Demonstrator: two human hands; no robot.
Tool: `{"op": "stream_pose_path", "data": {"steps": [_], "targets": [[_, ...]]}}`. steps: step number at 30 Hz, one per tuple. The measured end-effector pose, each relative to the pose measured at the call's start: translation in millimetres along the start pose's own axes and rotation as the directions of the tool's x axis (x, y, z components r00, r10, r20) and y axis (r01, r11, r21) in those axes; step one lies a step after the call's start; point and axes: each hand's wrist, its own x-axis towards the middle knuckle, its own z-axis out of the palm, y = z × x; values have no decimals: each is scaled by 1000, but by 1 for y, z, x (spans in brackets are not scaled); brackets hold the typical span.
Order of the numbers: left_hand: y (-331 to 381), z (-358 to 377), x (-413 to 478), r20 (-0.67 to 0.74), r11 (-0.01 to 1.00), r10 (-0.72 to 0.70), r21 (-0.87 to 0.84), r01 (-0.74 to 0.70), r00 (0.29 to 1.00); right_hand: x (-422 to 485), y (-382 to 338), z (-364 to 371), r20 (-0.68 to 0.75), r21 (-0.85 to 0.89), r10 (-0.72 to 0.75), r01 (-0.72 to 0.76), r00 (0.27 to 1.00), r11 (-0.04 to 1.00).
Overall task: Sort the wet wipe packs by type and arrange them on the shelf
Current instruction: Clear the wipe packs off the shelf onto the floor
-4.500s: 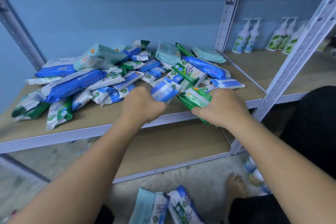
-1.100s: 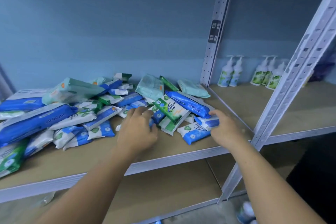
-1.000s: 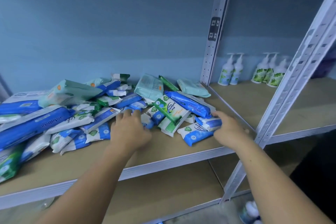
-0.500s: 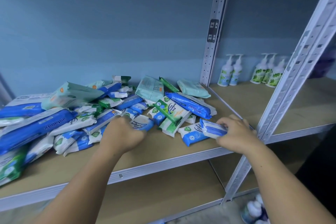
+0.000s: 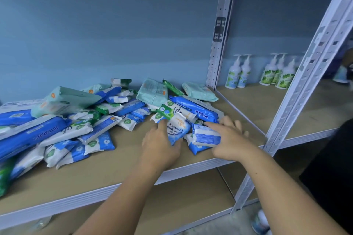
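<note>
A loose heap of wet wipe packs [image 5: 80, 120] in blue, white, green and mint covers the wooden shelf [image 5: 118, 166]. My left hand [image 5: 160, 145] grips a small blue-and-white pack [image 5: 177, 128] labelled fragrance free antibacterial wipes, near the shelf's front right. Right beside it, my right hand [image 5: 229, 139] holds another small blue-and-white pack [image 5: 206, 135], thumb underneath and fingers stretched over its top. A long blue pack [image 5: 196, 110] lies just behind both hands. Large blue packs [image 5: 30, 135] lie at the left.
A white perforated upright [image 5: 219, 44] divides this bay from the right bay, where several pump bottles [image 5: 277, 74] stand at the back. Another slanted upright [image 5: 305, 82] rises at the front right. A lower shelf [image 5: 172, 206] sits beneath. The wall is blue.
My left hand has carried its small pack rightwards, up against the pack in my right hand. The right hand has shifted slightly back towards the pile.
</note>
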Motion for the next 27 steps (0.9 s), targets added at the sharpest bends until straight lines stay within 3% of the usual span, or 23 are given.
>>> {"op": "stream_pose_path", "data": {"steps": [6, 13, 18, 23, 27], "targets": [[7, 11, 15, -7, 989, -80, 127, 80, 997, 7, 6, -6, 56, -131, 41, -34, 998, 991], [-4, -27, 22, 190, 958, -187, 252, 137, 964, -2, 16, -12, 34, -186, 118, -110, 992, 976], [-9, -57, 4, 307, 967, -195, 217, 131, 932, -14, 13, -5, -22, -156, 95, -97, 995, 983], [-9, -89, -9, 372, 948, -299, 13, 317, 879, -27, 4, 5, -164, -161, 89, -116, 982, 980], [-18, -111, -17, 404, 945, -285, -32, 324, 869, -36, -7, 13, -197, -114, 79, -102, 977, 988]]}}
